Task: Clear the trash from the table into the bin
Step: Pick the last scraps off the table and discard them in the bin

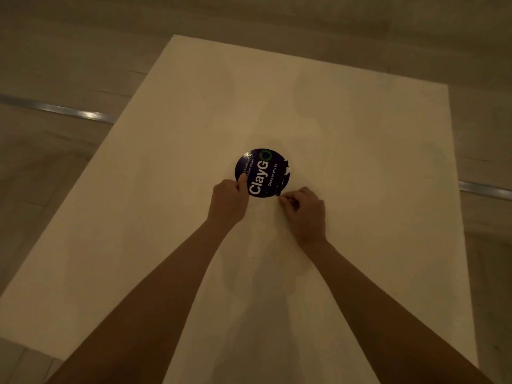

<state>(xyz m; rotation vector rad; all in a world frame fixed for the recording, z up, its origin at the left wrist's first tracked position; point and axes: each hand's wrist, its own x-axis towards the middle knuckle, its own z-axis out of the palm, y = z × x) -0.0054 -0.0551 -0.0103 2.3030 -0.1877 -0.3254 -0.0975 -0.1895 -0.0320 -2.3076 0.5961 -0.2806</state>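
Observation:
A round dark blue sticker (pixel 261 173) with white "ClayGo" lettering lies flat in the middle of the white table (pixel 360 162). Its right edge looks torn or peeled, with a dark curled strip (pixel 282 180) along it. My left hand (pixel 228 202) rests at the sticker's near left edge, thumb pressing on the sticker. My right hand (pixel 303 210) is just below the sticker's right side, fingers pinched at the lower end of the curled strip. No bin is in view.
The white table has its edges on the left, far side and right. Around it is a wood-look floor (pixel 69 51), crossed by a metal strip (pixel 55 109) that runs left to right.

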